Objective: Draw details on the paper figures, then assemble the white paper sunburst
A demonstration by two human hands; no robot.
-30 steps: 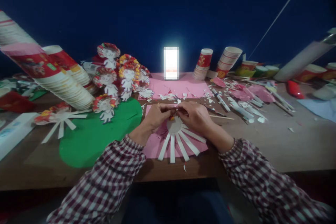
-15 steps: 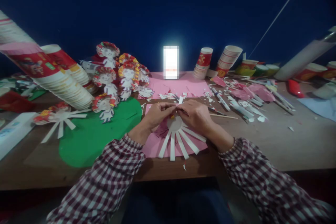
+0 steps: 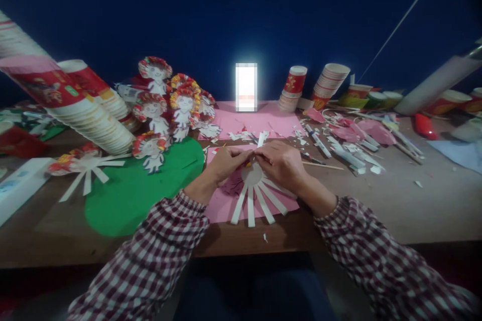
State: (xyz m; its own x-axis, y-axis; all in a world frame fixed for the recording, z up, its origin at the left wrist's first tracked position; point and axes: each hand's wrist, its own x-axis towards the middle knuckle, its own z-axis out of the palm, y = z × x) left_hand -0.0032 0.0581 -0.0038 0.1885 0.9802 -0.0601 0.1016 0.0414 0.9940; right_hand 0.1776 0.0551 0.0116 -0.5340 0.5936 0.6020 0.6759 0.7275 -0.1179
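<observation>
Between my hands is a paper cup cut into strips (image 3: 251, 175), its round base in the middle and white strips fanned out towards me. My left hand (image 3: 230, 163) pinches the far side of it with thumb and fingers. My right hand (image 3: 280, 160) closes on the same far edge, fingertips almost touching the left ones. A bit of red and yellow shows by the fingertips; the exact fold there is hidden. Beneath lies a pink sheet (image 3: 222, 210). A similar cut cup (image 3: 89, 164) with curled red and yellow strips rests to the left.
Paper dolls with curled frames (image 3: 184, 105) stand on the left behind a green sheet (image 3: 124, 205). Stacked paper cups (image 3: 90, 123) lean at far left; more cups (image 3: 293, 85) stand at the back. Paper scraps, a marker (image 3: 318, 141) and a stick (image 3: 324, 165) lie to the right.
Both hands stay pinched at the cut cup's far edge. The cup has turned or shifted slightly, its near strips a little further right. The whole view has moved a little.
</observation>
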